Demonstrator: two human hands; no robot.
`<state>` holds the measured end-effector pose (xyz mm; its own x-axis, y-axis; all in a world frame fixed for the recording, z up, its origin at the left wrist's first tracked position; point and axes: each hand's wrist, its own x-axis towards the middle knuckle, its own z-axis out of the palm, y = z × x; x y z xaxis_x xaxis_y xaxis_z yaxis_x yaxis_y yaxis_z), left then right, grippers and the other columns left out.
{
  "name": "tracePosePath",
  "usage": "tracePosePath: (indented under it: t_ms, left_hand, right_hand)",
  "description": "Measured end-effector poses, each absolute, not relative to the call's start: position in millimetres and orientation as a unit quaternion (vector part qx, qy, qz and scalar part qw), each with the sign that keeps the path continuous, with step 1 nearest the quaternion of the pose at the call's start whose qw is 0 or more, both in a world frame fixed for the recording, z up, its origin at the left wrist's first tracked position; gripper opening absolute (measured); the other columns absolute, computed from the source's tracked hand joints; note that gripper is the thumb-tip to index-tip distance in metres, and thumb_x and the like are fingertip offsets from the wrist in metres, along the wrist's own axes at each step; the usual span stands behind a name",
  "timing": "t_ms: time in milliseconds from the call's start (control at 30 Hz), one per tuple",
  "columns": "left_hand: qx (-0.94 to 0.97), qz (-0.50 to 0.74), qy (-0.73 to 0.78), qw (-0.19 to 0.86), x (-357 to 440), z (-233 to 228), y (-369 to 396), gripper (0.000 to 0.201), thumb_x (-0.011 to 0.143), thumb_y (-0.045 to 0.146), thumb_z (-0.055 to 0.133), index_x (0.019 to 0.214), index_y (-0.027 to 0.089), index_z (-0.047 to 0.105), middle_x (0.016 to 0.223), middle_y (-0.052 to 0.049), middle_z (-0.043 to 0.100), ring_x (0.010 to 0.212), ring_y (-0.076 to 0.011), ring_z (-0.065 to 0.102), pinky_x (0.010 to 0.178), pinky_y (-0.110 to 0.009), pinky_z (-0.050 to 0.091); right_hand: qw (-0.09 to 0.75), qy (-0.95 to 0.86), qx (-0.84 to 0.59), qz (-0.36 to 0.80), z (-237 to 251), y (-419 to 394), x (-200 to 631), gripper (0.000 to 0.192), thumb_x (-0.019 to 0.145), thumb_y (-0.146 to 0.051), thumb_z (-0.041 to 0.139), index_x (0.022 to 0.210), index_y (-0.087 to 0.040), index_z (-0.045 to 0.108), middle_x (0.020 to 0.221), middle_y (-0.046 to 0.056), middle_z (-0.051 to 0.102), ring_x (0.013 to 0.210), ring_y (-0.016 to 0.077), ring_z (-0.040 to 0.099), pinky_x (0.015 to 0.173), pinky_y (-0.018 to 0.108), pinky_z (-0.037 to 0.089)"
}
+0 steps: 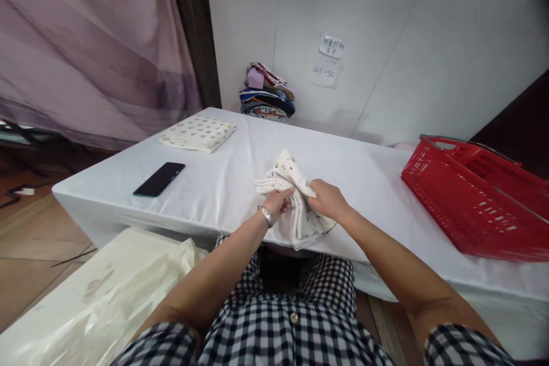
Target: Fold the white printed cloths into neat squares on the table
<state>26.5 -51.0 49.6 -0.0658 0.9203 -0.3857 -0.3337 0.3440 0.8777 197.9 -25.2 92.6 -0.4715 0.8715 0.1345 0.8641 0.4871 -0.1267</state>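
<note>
A white cloth (302, 223) with small printed figures lies bunched and partly folded near the front edge of the table. My left hand (278, 204), with a silver watch or bracelet on its wrist, pinches the layered folds at the cloth's left side. On the right side, my right hand (326, 199) has its fingers closed around an upper part of the same cloth. One corner of the fabric sticks up and away from me between the hands. Some of the lower layers hang close to the table's front edge.
A folded patterned cloth (199, 132) and a black phone (159, 179) lie on the left of the white-covered table (231, 183). At right stands a red plastic basket (476, 206). Folded fabrics (266, 94) are stacked beyond the far edge. A white box (107, 274) with plastic is at lower left.
</note>
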Motion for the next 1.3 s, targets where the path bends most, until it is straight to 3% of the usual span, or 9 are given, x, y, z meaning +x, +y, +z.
tracePosePath:
  t_ms: [200, 333, 533, 700, 833, 933, 1100, 1200, 1300]
  left_hand:
    - [0.301, 0.482, 0.52, 0.638, 36.6, 56.0, -51.1, 0.035, 0.067, 0.044, 0.068, 0.079, 0.015, 0.053, 0.064, 0.002, 0.054, 0.038, -0.0025, 0.041, 0.036, -0.016, 0.022]
    - [0.342, 0.479, 0.497, 0.637, 41.0, 56.2, -45.5, 0.04, 0.066, 0.049, 0.066, 0.084, 0.015, 0.055, 0.077, -0.003, 0.061, 0.041, -0.002, 0.04, 0.037, -0.016, 0.023]
    - [0.418, 0.428, 0.494, 0.631, 45.6, 54.2, -31.3, 0.049, 0.07, 0.054, 0.058, 0.103, 0.017, 0.055, 0.101, -0.01, 0.066, 0.044, -0.0047, 0.042, 0.04, -0.019, 0.031]
    - [0.592, 0.351, 0.626, 0.367, 30.1, 11.8, -28.2, 0.036, 0.068, 0.046, 0.056, 0.093, 0.022, 0.063, 0.09, -0.004, 0.07, 0.072, -0.019, 0.064, 0.065, -0.028, 0.048]
    - [0.661, 0.308, 0.618, 0.294, 19.0, -11.3, -31.6, 0.03, 0.069, 0.045, 0.05, 0.09, 0.027, 0.064, 0.083, 0.001, 0.071, 0.082, -0.0204, 0.066, 0.074, -0.027, 0.049]
    - [0.671, 0.297, 0.613, 0.294, 17.3, -10.7, -34.5, 0.032, 0.069, 0.047, 0.049, 0.089, 0.028, 0.064, 0.08, 0.002, 0.071, 0.078, -0.0201, 0.066, 0.072, -0.027, 0.049]
    - [0.664, 0.298, 0.614, 0.306, 17.6, -5.9, -35.5, 0.034, 0.066, 0.051, 0.049, 0.086, 0.029, 0.065, 0.078, 0.002, 0.072, 0.076, -0.0219, 0.067, 0.07, -0.028, 0.05]
    - [0.651, 0.295, 0.625, 0.315, 17.6, -7.5, -35.3, 0.035, 0.062, 0.057, 0.047, 0.083, 0.033, 0.064, 0.076, 0.006, 0.072, 0.077, -0.0231, 0.066, 0.072, -0.031, 0.05]
    - [0.635, 0.294, 0.637, 0.322, 17.2, -10.6, -34.5, 0.03, 0.059, 0.062, 0.044, 0.077, 0.045, 0.059, 0.072, 0.017, 0.069, 0.077, -0.022, 0.065, 0.074, -0.033, 0.05]
  right_hand:
    - [0.119, -0.83, -0.523, 0.154, 99.5, -36.3, 198.8, 0.06, 0.077, -0.059, 0.051, 0.126, -0.025, 0.043, 0.114, 0.007, 0.058, 0.096, 0.0246, 0.056, 0.073, 0.029, 0.039]
    - [0.09, -0.802, -0.561, 0.185, 101.9, -27.2, 198.6, 0.067, 0.066, -0.06, 0.062, 0.123, -0.028, 0.047, 0.108, 0.007, 0.059, 0.092, 0.0259, 0.057, 0.071, 0.03, 0.039]
    - [0.112, -0.76, -0.587, 0.255, 82.5, 15.4, 214.2, 0.036, 0.064, -0.041, 0.064, 0.096, -0.028, 0.058, 0.08, -0.003, 0.061, 0.077, 0.0187, 0.056, 0.06, 0.024, 0.037]
    - [0.291, -0.644, -0.564, 0.427, 67.4, 21.1, 254.0, 0.022, 0.058, -0.03, 0.066, 0.076, -0.022, 0.058, 0.064, -0.007, 0.054, 0.069, 0.0141, 0.053, 0.058, 0.022, 0.038]
    - [0.393, -0.548, -0.563, 0.478, 89.0, 5.5, 298.5, 0.028, 0.052, -0.03, 0.068, 0.077, -0.019, 0.06, 0.065, -0.006, 0.058, 0.067, 0.0152, 0.056, 0.061, 0.024, 0.042]
    - [0.449, -0.545, -0.572, 0.417, 135.3, -10.6, 344.9, 0.034, 0.051, -0.03, 0.069, 0.083, -0.019, 0.062, 0.073, -0.004, 0.063, 0.071, 0.0163, 0.058, 0.066, 0.026, 0.045]
    - [0.462, -0.571, -0.657, 0.171, 232.9, -36.5, 443.0, 0.04, 0.056, -0.033, 0.066, 0.092, -0.017, 0.062, 0.078, -0.001, 0.064, 0.068, 0.0163, 0.058, 0.063, 0.027, 0.045]
    - [0.406, -0.573, -0.712, -0.028, 279.7, -42.0, 508.0, 0.045, 0.059, -0.035, 0.064, 0.099, -0.014, 0.062, 0.072, -0.001, 0.062, 0.065, 0.0158, 0.056, 0.061, 0.027, 0.043]
    - [0.327, -0.54, -0.757, -0.169, 312.3, -34.4, 568.6, 0.046, 0.063, -0.036, 0.064, 0.103, -0.013, 0.063, 0.079, 0.003, 0.064, 0.073, 0.0187, 0.057, 0.065, 0.029, 0.044]
